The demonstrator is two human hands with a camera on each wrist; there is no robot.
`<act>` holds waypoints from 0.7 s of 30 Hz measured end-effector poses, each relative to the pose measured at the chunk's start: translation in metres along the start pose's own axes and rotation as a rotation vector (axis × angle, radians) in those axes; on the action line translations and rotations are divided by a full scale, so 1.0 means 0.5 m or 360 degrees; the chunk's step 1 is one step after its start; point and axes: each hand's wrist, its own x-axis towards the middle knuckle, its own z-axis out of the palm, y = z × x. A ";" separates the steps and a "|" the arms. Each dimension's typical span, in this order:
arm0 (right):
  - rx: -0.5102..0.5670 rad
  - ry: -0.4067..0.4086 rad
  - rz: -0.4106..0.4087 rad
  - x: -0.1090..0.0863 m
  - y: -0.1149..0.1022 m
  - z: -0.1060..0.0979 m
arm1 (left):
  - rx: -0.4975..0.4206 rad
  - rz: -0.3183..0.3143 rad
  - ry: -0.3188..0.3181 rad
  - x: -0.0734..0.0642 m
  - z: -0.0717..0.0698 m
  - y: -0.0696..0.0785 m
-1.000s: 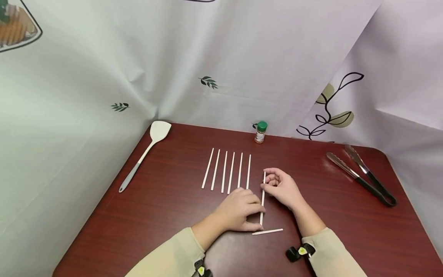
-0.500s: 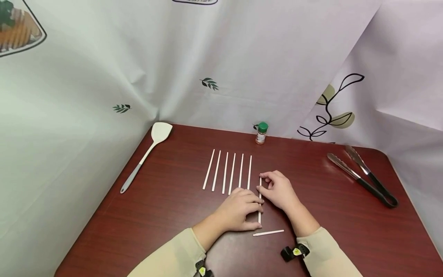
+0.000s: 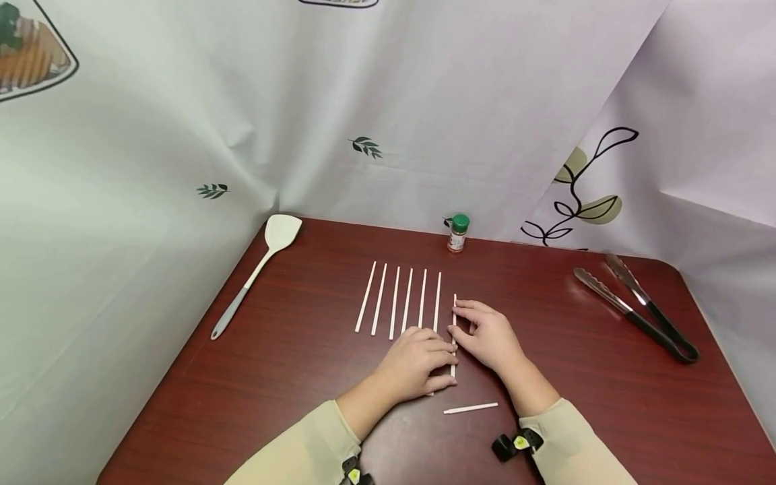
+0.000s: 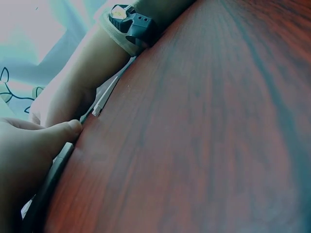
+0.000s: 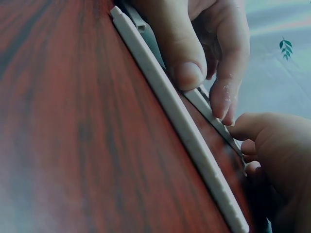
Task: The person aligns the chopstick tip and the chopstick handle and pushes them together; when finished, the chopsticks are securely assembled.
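A thin white stick (image 3: pixel 454 320) lies lengthwise on the table under the fingertips of both hands. My left hand (image 3: pixel 418 364) holds its near part, with the thumb by the near end, as the right wrist view also shows. Farther up, my right hand (image 3: pixel 490 337) holds the same stick between thumb and fingers. Left of them, several matching white sticks (image 3: pixel 394 303) form a row; my left hand covers the near parts of some. Closer to me, another white stick (image 3: pixel 471 408) lies crosswise; in the right wrist view this stick (image 5: pixel 180 121) has a narrowed end.
A white spatula (image 3: pixel 257 269) with a grey handle lies at the table's left edge. At the back stands a green-capped spice jar (image 3: pixel 457 234). Metal tongs (image 3: pixel 636 306) with black handles lie open on the right. White printed curtains (image 3: pixel 424 101) enclose the table (image 3: pixel 273 377).
Both hands have shifted the held stick left, closer to the row, and it now sits slightly farther from me. The crosswise stick has stayed in place.
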 end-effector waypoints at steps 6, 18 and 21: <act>0.0012 -0.0015 -0.0017 -0.001 -0.005 -0.002 | 0.0071 0.0059 0.0125 0.002 0.000 -0.002; -0.0021 -0.0014 -0.0042 0.000 -0.008 -0.002 | 0.0094 0.0019 0.0205 0.006 0.001 -0.007; -0.0047 -0.0036 -0.0032 0.002 -0.009 -0.002 | 0.0092 0.0006 0.0236 0.008 0.005 -0.010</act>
